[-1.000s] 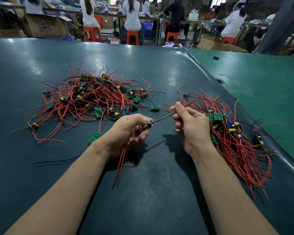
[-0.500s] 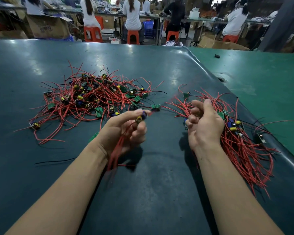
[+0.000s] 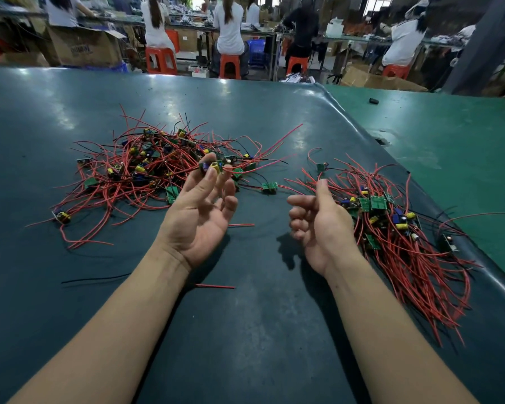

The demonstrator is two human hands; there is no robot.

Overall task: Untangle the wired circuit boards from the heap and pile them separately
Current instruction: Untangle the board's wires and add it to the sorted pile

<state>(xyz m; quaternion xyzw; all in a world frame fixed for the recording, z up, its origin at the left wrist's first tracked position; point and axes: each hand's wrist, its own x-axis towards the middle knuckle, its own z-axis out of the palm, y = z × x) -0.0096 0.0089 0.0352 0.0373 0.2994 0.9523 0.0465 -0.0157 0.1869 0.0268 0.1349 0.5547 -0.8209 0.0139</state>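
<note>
Bench (image 3: 260,330) is spreading dark teal under everything you are working on, with a lighter green surface butting against it on your right. On it two masses of red wire are lying well apart: the tangled heap (image 3: 146,170) ahead of your left arm, and the sorted pile (image 3: 405,237) lying just beyond your right wrist, its wires running roughly parallel, trailing toward you.

Your left hand (image 3: 199,211) is turning palm up, and its grip is narrow: thumb and fingertips are pinching one circuit board (image 3: 212,167) with a yellow and a blue capacitor showing on it. That board is sitting at the near right edge of the heap, raised off the bench. Its red leads (image 3: 268,147) are streaming up and to the right, so its long axis is pointing away from you toward the gap between the two masses.

Your right hand (image 3: 321,225) is hanging loosely curled, thumb up, with nothing visibly in it. It is the hand nearer the pile, which is lying just to its right. The held board is lying left and slightly ahead of that hand, so the coming move is probably a carry rightward across the gap. Whether the leads are fully free of the heap, I cannot tell.

A single loose board (image 3: 269,186) is resting between the two hands.
</note>
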